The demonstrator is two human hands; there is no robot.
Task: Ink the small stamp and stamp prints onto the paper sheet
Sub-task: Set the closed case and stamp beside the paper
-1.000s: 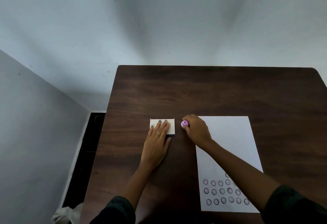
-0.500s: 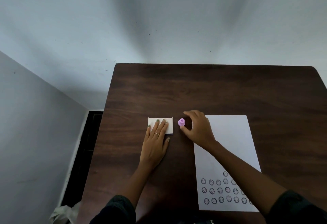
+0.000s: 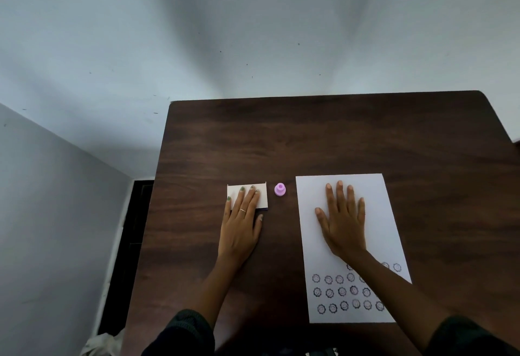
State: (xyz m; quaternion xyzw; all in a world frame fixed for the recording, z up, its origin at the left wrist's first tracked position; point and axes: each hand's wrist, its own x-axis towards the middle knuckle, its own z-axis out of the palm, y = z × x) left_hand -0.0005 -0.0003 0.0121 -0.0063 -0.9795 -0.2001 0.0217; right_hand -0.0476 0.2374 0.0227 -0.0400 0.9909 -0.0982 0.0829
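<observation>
The small pink stamp (image 3: 280, 189) stands upright on the table, free of both hands, between the ink pad and the paper. My left hand (image 3: 241, 223) lies flat with its fingers on the white closed ink pad case (image 3: 260, 188). My right hand (image 3: 343, 220) rests flat, fingers spread, on the upper half of the white paper sheet (image 3: 374, 192). Several round dark prints (image 3: 342, 291) fill the sheet's lower part in rows; my right forearm hides some of them.
The dark wooden table (image 3: 323, 136) stands against a pale wall. Its left edge drops to a dark gap by the floor (image 3: 132, 243). A crumpled white bag (image 3: 104, 344) lies at the lower left.
My right hand let go of the pink stamp, leaving it standing beside the ink pad, and moved right to lie flat on the paper. My left hand stayed on the ink pad.
</observation>
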